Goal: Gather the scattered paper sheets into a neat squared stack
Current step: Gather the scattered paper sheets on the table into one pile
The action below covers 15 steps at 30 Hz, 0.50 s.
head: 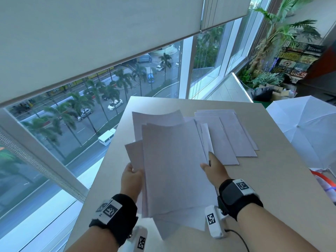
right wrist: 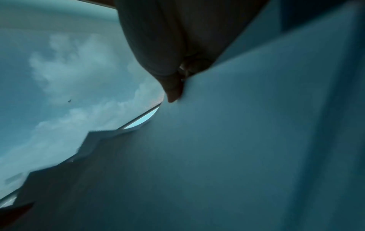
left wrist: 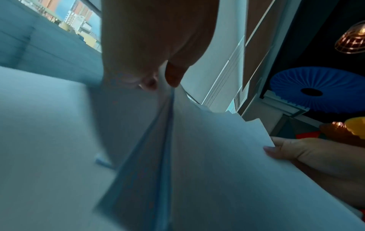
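The left hand [head: 131,180] pinches the left edge of a fanned bundle of paper sheets [head: 172,170], thumb on top and fingers beneath. The right hand [head: 213,170] pinches the bundle's right edge the same way. The bundle is lifted above the counter [head: 272,188], its sheets skewed, with corners jutting out at top and bottom. More loose sheets [head: 232,131] lie flat on the pale counter beyond the right hand, overlapping one another. The counter stands against a tall window [head: 91,115] with a half-lowered roller blind [head: 91,42]; a street with palms and cars lies far below. A white umbrella [head: 305,128] stands open to the right, and potted plants [head: 276,33] fill the far corner.
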{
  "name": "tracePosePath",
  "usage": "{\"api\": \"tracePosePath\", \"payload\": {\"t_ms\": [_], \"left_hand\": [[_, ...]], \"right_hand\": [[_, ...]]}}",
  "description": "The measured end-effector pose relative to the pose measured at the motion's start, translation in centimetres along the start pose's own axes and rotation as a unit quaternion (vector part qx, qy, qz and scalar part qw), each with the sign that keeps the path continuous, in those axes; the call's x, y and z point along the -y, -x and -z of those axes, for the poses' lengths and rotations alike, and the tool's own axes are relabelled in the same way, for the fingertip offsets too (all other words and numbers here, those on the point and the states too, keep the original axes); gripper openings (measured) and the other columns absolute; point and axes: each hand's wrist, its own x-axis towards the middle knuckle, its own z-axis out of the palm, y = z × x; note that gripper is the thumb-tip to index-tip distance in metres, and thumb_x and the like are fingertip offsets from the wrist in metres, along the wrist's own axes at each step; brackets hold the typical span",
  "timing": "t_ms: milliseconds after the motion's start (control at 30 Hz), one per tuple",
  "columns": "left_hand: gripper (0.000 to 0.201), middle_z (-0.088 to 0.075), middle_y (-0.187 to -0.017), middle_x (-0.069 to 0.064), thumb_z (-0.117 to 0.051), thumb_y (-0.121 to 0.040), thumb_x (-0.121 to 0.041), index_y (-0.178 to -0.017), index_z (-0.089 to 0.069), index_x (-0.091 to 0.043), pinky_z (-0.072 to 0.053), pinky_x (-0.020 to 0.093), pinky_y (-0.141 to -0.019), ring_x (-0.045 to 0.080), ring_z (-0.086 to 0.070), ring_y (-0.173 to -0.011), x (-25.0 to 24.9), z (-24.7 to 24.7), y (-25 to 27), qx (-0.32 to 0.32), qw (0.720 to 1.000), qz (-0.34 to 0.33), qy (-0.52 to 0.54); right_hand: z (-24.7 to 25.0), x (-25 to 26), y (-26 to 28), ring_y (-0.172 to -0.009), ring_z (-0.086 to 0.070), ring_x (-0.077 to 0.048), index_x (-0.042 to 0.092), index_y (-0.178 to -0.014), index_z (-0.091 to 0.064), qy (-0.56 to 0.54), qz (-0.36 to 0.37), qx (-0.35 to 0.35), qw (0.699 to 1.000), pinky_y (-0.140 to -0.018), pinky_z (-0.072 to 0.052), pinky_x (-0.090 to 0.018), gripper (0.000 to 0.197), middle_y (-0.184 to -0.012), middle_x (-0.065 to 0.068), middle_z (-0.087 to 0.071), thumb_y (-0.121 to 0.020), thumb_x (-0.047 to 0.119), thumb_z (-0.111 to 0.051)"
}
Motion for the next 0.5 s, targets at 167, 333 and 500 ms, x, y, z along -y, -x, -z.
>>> {"api": "tracePosePath", "payload": {"t_ms": [167,333,500], "left_hand": [[0.063,-0.052,-0.132,0.022,-0.064,-0.072,-0.013,-0.129,-0.045,0.002,-0.04,0.042,-0.101,0.035,-0.052,-0.119,0.3,-0.1,-1.5,0.01,0.989,0.094,-0.111],[0.053,-0.048,-0.132,0.021,-0.061,-0.077,-0.014,-0.127,-0.048,-0.002,-0.036,0.046,-0.106,0.035,-0.041,-0.125,2.1,-0.1,-1.8,-0.015,0.97,0.144,-0.194],[0.056,-0.042,-0.129,0.017,-0.06,-0.073,-0.014,-0.126,-0.043,-0.007,-0.051,0.035,-0.066,0.034,-0.048,-0.106,1.8,-0.3,-2.6,-0.033,0.971,0.223,-0.075]], "right_hand": [[0.5,-0.5,-0.8,-0.13,-0.041,-0.026,0.009,-0.138,-0.033,0.081,-0.09,0.081,0.989,-0.104,-0.034,-0.032,0.055,-0.142,-0.011,-0.041,-0.09,0.029,-0.051],[0.5,-2.4,-1.4,-0.121,-0.045,-0.032,0.004,-0.127,-0.044,0.102,-0.169,0.054,0.979,-0.095,-0.039,-0.034,0.047,-0.132,-0.015,-0.043,-0.085,0.023,-0.053],[-0.2,-2.7,-1.8,-0.072,-0.043,-0.024,0.012,-0.065,-0.04,0.021,-0.2,0.068,0.977,-0.064,-0.04,-0.029,0.021,-0.071,-0.007,-0.039,-0.08,0.014,-0.053]]}}
